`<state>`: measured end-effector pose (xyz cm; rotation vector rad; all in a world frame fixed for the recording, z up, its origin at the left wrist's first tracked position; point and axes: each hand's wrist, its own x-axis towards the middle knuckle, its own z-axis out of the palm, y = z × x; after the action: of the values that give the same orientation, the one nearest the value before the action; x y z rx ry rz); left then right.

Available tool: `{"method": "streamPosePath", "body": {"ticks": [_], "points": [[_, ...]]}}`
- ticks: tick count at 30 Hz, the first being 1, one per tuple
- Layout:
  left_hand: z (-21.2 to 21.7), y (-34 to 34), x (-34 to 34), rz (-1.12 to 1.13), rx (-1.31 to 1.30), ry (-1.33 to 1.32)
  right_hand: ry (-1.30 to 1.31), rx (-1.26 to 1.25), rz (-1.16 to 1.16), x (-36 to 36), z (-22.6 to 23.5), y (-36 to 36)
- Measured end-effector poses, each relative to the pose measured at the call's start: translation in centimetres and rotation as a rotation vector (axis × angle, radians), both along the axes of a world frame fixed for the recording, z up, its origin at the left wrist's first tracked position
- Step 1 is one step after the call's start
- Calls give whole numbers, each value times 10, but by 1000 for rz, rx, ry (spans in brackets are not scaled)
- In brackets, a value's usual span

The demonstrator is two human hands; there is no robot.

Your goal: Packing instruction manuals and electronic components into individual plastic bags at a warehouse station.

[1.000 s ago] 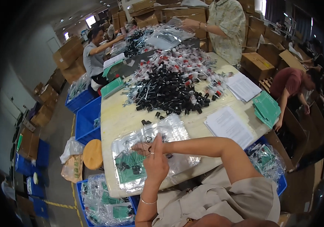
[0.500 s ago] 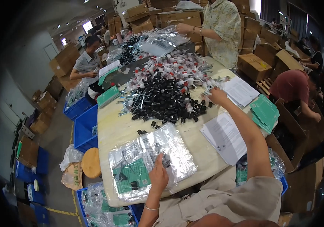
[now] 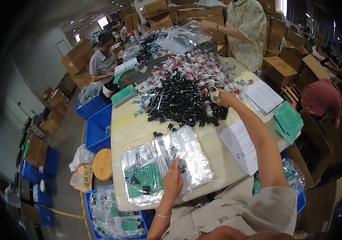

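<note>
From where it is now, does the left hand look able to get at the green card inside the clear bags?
Probably yes. The left hand rests on the stack of clear bags, right beside the green card. Only the plastic covers it, so the hand would have to go into the bag.

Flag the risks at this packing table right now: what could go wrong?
The clear bags overhang the table front edge; only the left hand pins them, so they may slide off. The right hand, reaching far into the heap of black caps, could knock loose caps toward the table edge.
</note>
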<state>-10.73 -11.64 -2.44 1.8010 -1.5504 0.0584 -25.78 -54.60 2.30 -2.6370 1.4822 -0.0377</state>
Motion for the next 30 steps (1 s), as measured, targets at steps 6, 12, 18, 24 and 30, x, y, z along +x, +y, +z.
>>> {"method": "streamPosePath", "body": {"ticks": [6,12,18,24,30], "points": [[0,0,0,-38,-60,17,-323,-116,2,-11,1,8],[6,-1,5,-38,-49,149,-966,708,27,-11,46,54],[60,3,3,49,-5,-22,-230,901,593,4,124,219],[97,17,-9,27,48,-166,40,699,835,52,94,286],[108,26,-12,-4,-64,-250,-405,1038,1150,100,29,299]]}}
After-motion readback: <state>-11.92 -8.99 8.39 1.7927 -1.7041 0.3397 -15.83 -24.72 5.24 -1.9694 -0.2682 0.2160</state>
